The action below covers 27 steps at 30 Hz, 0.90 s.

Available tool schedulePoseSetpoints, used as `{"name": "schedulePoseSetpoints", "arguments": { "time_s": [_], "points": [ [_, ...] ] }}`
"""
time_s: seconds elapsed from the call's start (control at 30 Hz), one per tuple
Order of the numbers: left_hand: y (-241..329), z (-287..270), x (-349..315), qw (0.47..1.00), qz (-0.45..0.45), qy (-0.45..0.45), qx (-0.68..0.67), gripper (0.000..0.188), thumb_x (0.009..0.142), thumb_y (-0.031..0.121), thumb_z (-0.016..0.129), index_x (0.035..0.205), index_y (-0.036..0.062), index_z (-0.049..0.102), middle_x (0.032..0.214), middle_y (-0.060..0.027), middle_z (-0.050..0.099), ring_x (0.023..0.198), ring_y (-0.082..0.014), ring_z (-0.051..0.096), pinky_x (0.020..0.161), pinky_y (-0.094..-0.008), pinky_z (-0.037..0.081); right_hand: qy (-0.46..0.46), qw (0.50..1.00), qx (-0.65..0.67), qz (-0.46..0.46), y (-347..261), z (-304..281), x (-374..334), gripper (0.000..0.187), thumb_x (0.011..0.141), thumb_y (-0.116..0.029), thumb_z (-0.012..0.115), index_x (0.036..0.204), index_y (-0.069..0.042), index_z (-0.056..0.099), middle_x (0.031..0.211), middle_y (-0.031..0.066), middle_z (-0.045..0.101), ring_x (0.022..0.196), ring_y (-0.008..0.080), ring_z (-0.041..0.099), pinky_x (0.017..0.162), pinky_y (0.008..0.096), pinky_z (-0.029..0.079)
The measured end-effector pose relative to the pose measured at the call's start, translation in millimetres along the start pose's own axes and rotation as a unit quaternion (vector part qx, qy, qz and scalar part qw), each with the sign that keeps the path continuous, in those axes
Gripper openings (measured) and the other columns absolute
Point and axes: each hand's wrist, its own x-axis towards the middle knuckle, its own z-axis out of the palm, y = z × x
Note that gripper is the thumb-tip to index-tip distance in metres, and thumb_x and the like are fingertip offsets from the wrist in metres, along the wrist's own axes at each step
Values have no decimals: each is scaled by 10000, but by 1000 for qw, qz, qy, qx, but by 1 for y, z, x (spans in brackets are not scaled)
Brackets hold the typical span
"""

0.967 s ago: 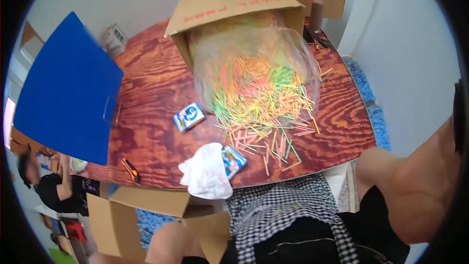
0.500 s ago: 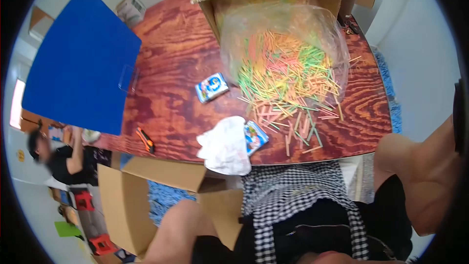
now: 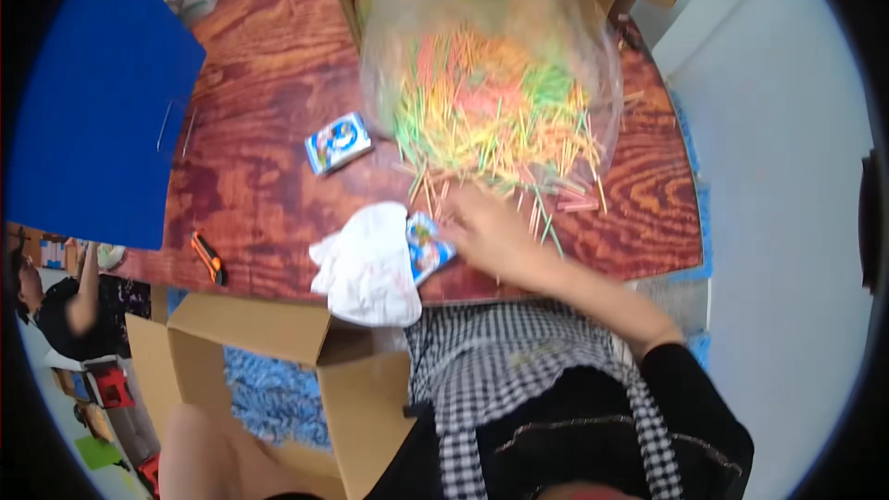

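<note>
reaching past table edge (image 3: 269, 290), right hand (image 3: 493, 230) by sticks (image 3: 491, 134); fingers (image 3: 460, 205) blurred, cannot tell grip.

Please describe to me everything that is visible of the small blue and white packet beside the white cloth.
The small packet is blue and white, with multicoloured printing on its upper face; its material may be card or film. It lies slanted on the red-brown table, near the edge closest to the person. The white cloth covers its left part. The right hand is close to its right side; blur hides whether they touch. Whether the packet is open cannot be seen.
</note>
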Motion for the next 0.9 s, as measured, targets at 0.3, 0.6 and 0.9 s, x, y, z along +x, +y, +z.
{"name": "schedulePoseSetpoints", "arguments": {
  "time_s": [0.3,0.6,0.9],
  "points": [
    [-101,-94,-151,796,-363,111,472,179,867,146,498,1038,97,519,1085,-87,542,952,-192,507,871,-394,353,-40,994,-5,99,11,42,5,307,704,-294,719,829,-33,619,775,166,622,757,365,618,681,469,470],
    [-248,26,-185,266,-592,95,755,288,924,217,448,1140,30,413,1169,-124,465,1067,-258,424,889,-399,301,163,977,-132,-44,25,20,-2,177,758,-127,615,926,-82,646,812,73,538,755,255,604,604,361,484],
    [-196,34,-182,539,-598,-57,590,484,908,119,465,1356,-47,395,1456,-231,317,1352,-358,304,1119,-432,207,194,963,185,17,18,-15,-9,85,849,-95,582,841,-33,639,775,102,544,734,285,561,614,369,440]
  ]
}}
